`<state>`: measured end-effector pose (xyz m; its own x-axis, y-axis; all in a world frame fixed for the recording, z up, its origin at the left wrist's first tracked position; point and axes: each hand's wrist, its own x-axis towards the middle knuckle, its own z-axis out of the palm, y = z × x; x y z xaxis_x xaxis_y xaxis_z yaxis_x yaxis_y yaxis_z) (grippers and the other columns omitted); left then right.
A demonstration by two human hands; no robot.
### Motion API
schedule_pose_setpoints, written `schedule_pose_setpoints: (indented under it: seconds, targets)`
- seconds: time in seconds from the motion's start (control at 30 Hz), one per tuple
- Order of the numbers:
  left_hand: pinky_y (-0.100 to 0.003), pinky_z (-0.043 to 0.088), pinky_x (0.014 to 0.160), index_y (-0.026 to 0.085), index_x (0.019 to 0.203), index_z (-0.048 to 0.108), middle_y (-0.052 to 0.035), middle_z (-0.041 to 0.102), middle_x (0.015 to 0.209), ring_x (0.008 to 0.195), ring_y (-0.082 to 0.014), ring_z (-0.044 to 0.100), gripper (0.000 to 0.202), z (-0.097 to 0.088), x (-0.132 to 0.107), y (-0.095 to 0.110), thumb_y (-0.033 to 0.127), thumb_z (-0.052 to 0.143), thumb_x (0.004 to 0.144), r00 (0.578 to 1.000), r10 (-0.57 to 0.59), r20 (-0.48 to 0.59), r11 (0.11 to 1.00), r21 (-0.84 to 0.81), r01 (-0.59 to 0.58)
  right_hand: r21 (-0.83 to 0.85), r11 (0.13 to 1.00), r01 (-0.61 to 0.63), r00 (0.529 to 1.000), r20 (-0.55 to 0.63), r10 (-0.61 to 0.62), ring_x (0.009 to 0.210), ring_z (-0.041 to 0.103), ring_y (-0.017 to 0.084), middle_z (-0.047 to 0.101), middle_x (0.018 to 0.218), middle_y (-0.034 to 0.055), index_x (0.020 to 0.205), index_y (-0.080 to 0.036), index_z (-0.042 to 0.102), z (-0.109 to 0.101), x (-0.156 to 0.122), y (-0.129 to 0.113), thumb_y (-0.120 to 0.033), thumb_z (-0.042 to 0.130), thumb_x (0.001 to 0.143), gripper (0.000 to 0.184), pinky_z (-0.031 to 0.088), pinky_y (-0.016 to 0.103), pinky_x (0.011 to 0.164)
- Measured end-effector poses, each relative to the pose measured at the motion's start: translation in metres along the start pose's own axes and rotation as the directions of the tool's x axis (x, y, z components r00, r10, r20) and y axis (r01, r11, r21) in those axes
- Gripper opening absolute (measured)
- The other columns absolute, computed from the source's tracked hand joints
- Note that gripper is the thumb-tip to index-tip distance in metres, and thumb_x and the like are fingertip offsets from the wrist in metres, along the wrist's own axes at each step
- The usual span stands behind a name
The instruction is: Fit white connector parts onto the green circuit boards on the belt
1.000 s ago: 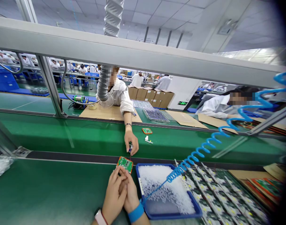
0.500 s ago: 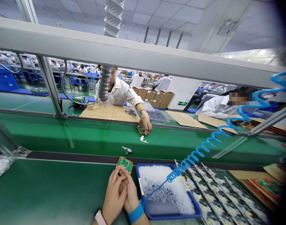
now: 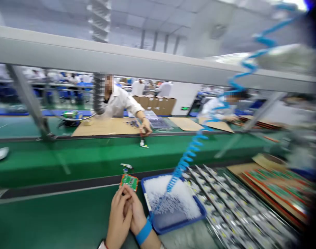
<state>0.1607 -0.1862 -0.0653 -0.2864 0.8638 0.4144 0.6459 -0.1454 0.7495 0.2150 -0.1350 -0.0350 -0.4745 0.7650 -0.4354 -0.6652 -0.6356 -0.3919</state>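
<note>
I've got a smeared view on my screen, but the green circuit board [image 3: 129, 182] is readable enough: a small rectangular card with orange edges and dark components on its face, lying skewed on the green tabletop [image 3: 41, 216]. The components are too blurred for me to make out.

The hands [image 3: 125, 211] sit right below the board, clasped together with the fingers laced and closed on each other. The fingertips [image 3: 125, 189] reach the board's near edge, but I can't see either hand gripping it. The left hand [image 3: 117, 219] has a white strap [image 3: 102, 245] at its wrist, right at the edge of the frame, and the right hand [image 3: 138, 212] wears a blue wristband [image 3: 144, 232].

Just to the right of the board is a blue tray [image 3: 173, 226] heaped with white granules, with a coiled blue hose [image 3: 185, 162] running down over it. Farther right of the board, past the tray, lie rows of populated boards [image 3: 238, 207]. Just ahead of the board, a small white part [image 3: 126, 166] lies by a dark strip [image 3: 70, 185]. Well ahead of it, across the line, a co-worker's hand [image 3: 146, 126] reaches down just above another small white part [image 3: 143, 143].
</note>
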Motion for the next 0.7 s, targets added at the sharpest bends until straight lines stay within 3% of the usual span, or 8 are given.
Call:
schedule_pose_setpoints:
  seconds: [0.17,0.3,0.47,0.7]
  targets:
    - [-0.052,0.043,0.096,0.02,0.105,0.062,-0.0142,0.051,0.13,0.12,-0.0322,0.049,0.036,0.007,0.008,-0.038,0.042,0.048,0.081,0.996,0.059,0.068,0.998,0.029,-0.062,0.039,0.999,-0.009,0.997,-0.08,0.012,0.052,0.056,0.009,0.063,0.067,0.001,0.074,-0.013,0.063,-0.003,0.003,-0.008,-0.028,0.062,0.073,0.015,0.039,0.02,0.046]
    - [-0.051,0.044,0.096,0.02,0.108,0.06,-0.0141,0.049,0.132,0.121,-0.0336,0.047,0.04,0.011,0.021,-0.062,0.045,0.049,0.079,0.976,0.119,0.184,0.987,0.089,-0.137,0.042,0.999,-0.025,0.995,-0.093,0.029,0.05,0.055,0.01,0.061,0.068,0.0005,0.075,-0.014,0.061,-0.003,0.01,-0.017,-0.024,0.057,0.077,0.011,0.04,0.02,0.044]
    - [-0.051,0.043,0.096,0.019,0.109,0.06,-0.0145,0.049,0.133,0.121,-0.0345,0.047,0.042,0.008,0.02,-0.062,0.046,0.046,0.08,0.975,0.112,0.192,0.979,0.149,-0.142,0.047,0.999,-0.006,0.995,-0.095,0.01,0.05,0.055,0.009,0.06,0.068,-0.0001,0.077,-0.014,0.06,-0.003,0.01,-0.017,-0.024,0.057,0.077,0.01,0.04,0.019,0.043]
    - [-0.053,0.041,0.096,0.019,0.106,0.061,-0.0147,0.051,0.13,0.119,-0.0347,0.048,0.045,0.009,0.021,-0.044,0.05,0.047,0.077,0.986,0.069,0.154,0.989,0.122,-0.088,0.024,0.999,0.032,0.996,-0.087,-0.03,0.055,0.057,0.01,0.064,0.074,0.0022,0.079,-0.013,0.06,-0.001,0.004,-0.019,-0.025,0.057,0.077,0.012,0.043,0.02,0.045]
